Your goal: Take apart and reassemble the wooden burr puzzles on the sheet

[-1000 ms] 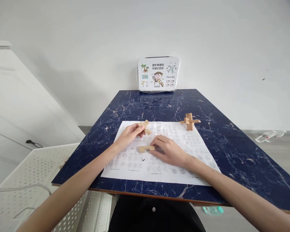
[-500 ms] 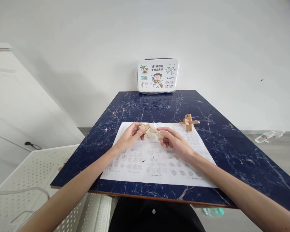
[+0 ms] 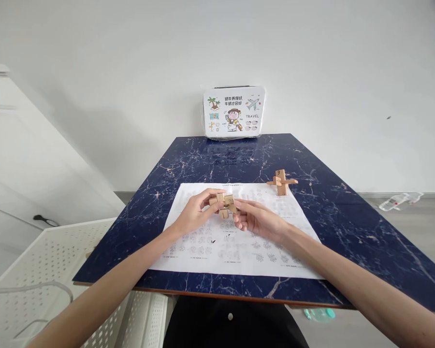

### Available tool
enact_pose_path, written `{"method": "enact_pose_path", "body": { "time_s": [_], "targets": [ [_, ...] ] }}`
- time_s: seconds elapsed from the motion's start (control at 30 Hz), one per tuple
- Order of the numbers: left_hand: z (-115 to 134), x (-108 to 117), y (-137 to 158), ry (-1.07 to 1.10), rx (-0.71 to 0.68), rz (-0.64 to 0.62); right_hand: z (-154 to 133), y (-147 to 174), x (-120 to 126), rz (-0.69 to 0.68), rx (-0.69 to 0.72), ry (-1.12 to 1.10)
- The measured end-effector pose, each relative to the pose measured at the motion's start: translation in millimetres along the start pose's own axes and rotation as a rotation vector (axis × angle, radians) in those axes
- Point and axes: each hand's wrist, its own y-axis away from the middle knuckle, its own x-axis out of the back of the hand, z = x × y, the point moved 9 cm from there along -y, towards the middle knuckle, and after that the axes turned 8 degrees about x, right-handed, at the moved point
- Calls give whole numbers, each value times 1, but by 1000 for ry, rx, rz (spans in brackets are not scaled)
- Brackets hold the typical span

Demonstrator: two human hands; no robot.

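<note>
Both my hands meet above a white printed instruction sheet (image 3: 239,251) on the dark blue marble table (image 3: 348,227). My left hand (image 3: 194,212) pinches a small cluster of light wooden puzzle pieces (image 3: 223,203) from the left. From the right, my right hand (image 3: 255,220) grips the same cluster, its fingertips touching the wood. The pieces are pressed together between the two hands, a little above the paper. A finished wooden cross puzzle (image 3: 282,181) stands on the sheet's far right corner, apart from both hands.
A white illustrated box marked TRAVEL (image 3: 234,112) leans against the wall at the table's far edge. A white perforated basket (image 3: 58,270) stands left of the table. A plastic bottle (image 3: 398,200) lies on the floor at right.
My right hand picked a wooden piece off the sheet, carried it up and left, and joined it to the pieces in my left hand.
</note>
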Motion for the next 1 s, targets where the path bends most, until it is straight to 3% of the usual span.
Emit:
{"method": "enact_pose_path", "body": {
  "time_s": [0.43,0.73,1.0],
  "targets": [
    [15,1,2,-98,-123,62,0,1,-1,-14,55,82],
    [10,-15,9,-270,-158,-54,-5,-1,-4,-11,85,79],
    [20,-10,11,-366,-266,76,-1,-1,-5,6,48,146]
  ]
}}
